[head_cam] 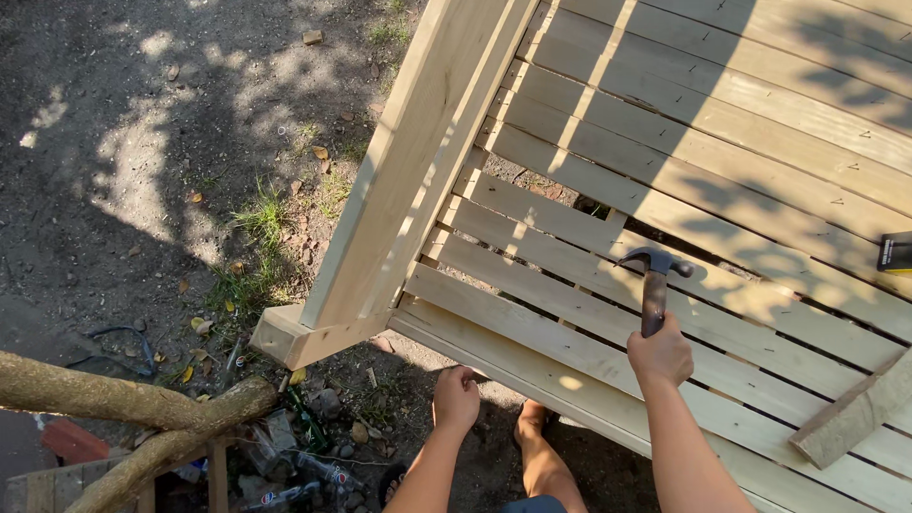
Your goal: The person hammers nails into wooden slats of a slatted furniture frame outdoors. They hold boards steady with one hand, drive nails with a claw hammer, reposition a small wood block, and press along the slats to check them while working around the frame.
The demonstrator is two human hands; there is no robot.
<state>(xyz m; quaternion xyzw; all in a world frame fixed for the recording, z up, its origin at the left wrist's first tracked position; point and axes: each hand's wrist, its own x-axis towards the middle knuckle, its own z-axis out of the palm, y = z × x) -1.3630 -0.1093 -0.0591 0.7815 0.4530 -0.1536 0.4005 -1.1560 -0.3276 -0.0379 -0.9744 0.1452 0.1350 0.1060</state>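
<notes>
Right hand [660,355] is clenched around the dark handle of one claw hammer with a dark metal head [655,281], held upright above the slatted pale timber deck [722,142], head raised over a slat a little in from the deck's near edge. Left hand [456,399] is closed in a loose fist at the underside of the near edge board [494,353]; whether it pinches a nail or only braces the board cannot be told. Judgement on technique: the grip sits high on the handle, which suits short, controlled taps; the striking face should meet the wood squarely, and the left hand's fingers should stay below the edge, out of the hammer's path. Count: one hammer, two hands, one bare foot [532,418] on the dirt below the near edge. One thick pale timber post [404,180] lies tilted along the deck's left side, ending at a short square block [283,337] near the near-left corner. One rough loose offcut of board [855,413] rests on the slats at the right edge; one black-and-yellow object [896,252] is cut off by the frame there, kind unclear. One curved tree branch [123,408] crosses the ground lower left, with littered plastic bottles [285,475] beneath, number not countable.
</notes>
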